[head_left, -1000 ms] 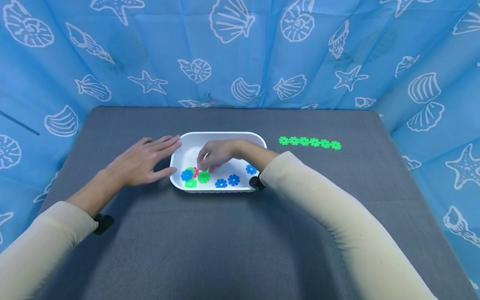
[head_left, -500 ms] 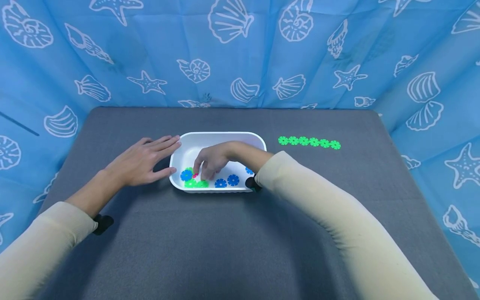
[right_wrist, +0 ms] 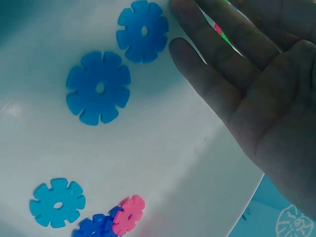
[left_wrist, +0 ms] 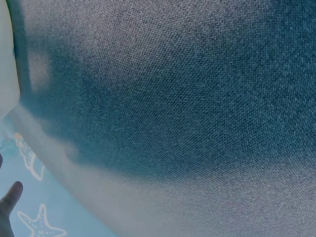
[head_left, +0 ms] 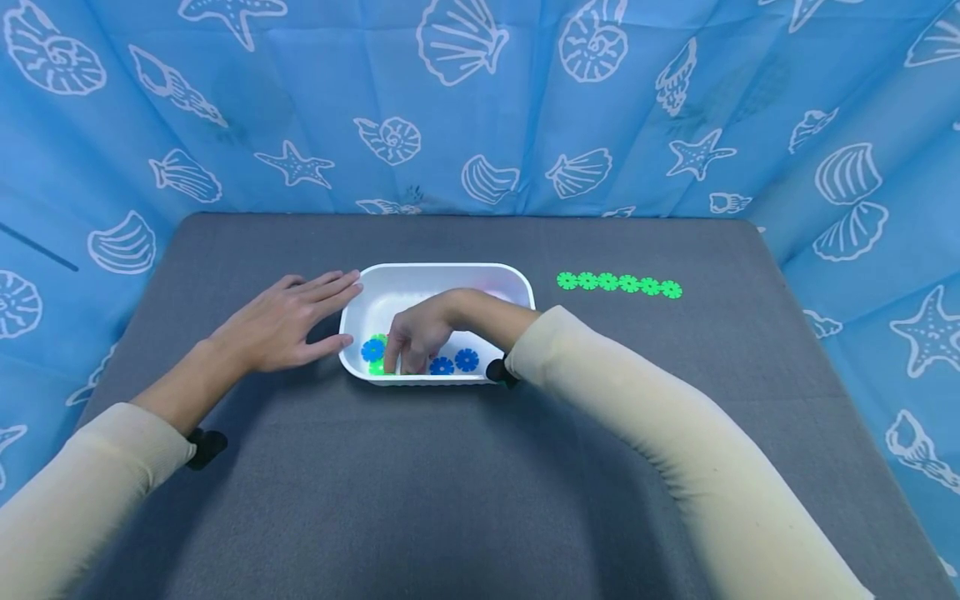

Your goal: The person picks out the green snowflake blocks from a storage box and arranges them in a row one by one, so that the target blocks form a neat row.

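Observation:
A white plastic basin (head_left: 450, 267) holds several flat notched flower-shaped discs. My left hand (head_left: 281, 329) rests with straight fingertips at the basin's left rim. Down inside, my right hand (head_left: 422, 333) points its fingers at the floor, the index tip over a green disc (head_left: 377, 368). A blue disc (head_left: 372, 350) lies just left of that finger. Two more blue discs (head_left: 467, 360) lie right of the hand. In the right wrist view, the outer fingers (right_wrist: 207, 79) stretch past a blue disc (right_wrist: 143, 32); thumb and index tips are hidden, and slivers of pink and green show behind.
On the grey table (head_left: 465, 483), right of the basin, a row of several green discs (head_left: 618, 283) runs sideways. A pink disc (right_wrist: 129, 215) and a light blue disc (right_wrist: 58, 203) lie elsewhere in the basin. Blue shell-print curtain (head_left: 480, 108) surrounds the table's far side.
My right hand has come down and toward the basin's near side, its fingers reaching lower and covering the green and pink discs there. My left hand has stayed put.

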`<action>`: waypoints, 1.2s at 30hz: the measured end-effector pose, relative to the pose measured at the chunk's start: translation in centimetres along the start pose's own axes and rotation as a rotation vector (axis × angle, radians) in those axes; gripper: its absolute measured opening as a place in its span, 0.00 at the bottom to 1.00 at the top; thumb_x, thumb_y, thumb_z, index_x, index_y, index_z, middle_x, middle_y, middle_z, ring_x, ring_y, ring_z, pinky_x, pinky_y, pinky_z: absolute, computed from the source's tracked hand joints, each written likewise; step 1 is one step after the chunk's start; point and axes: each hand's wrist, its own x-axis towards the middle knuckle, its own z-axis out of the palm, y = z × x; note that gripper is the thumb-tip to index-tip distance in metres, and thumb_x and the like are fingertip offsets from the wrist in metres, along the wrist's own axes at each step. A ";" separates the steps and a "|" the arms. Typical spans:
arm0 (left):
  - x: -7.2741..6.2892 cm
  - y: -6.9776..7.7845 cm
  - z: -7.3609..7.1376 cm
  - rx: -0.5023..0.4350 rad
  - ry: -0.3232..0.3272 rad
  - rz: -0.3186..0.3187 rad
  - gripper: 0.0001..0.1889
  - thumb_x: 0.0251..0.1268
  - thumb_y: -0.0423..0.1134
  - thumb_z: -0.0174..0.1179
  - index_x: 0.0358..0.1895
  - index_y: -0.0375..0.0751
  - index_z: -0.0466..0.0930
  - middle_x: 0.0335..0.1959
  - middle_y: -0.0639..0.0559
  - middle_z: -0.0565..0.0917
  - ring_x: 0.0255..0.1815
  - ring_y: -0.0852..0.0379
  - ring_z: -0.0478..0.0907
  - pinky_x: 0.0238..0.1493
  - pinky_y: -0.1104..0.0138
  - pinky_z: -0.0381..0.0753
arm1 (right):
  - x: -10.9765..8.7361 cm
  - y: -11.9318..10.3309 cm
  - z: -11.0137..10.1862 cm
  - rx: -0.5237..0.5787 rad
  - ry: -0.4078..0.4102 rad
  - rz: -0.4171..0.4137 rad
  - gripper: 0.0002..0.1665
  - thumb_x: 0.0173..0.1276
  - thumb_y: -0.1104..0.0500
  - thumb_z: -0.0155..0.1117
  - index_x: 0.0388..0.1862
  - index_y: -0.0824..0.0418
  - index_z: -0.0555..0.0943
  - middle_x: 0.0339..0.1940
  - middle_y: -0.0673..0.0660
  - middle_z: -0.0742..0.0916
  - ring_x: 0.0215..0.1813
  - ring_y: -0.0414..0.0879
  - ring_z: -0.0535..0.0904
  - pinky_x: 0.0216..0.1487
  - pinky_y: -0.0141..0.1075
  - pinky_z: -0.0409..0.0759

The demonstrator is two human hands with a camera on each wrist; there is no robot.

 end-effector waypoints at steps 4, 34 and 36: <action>0.0 0.0 0.0 -0.002 0.004 0.006 0.40 0.69 0.60 0.56 0.78 0.44 0.58 0.79 0.46 0.59 0.76 0.44 0.60 0.63 0.37 0.65 | -0.2 -0.3 0.0 -0.006 -0.001 -0.002 0.23 0.76 0.65 0.55 0.68 0.58 0.76 0.54 0.54 0.82 0.54 0.44 0.78 0.62 0.39 0.74; 0.0 0.1 -0.1 -0.007 -0.018 -0.013 0.41 0.69 0.61 0.56 0.78 0.44 0.57 0.79 0.46 0.59 0.77 0.43 0.59 0.64 0.36 0.64 | -2.6 0.2 0.4 -0.025 0.173 -0.018 0.03 0.67 0.60 0.69 0.36 0.56 0.89 0.34 0.51 0.87 0.39 0.42 0.75 0.44 0.35 0.74; 0.0 0.1 -0.1 -0.007 -0.018 -0.013 0.41 0.69 0.61 0.55 0.78 0.44 0.57 0.79 0.46 0.59 0.77 0.44 0.59 0.64 0.36 0.63 | -2.9 0.3 0.5 -0.040 0.189 -0.026 0.04 0.68 0.61 0.68 0.35 0.57 0.89 0.34 0.51 0.88 0.37 0.43 0.74 0.43 0.35 0.74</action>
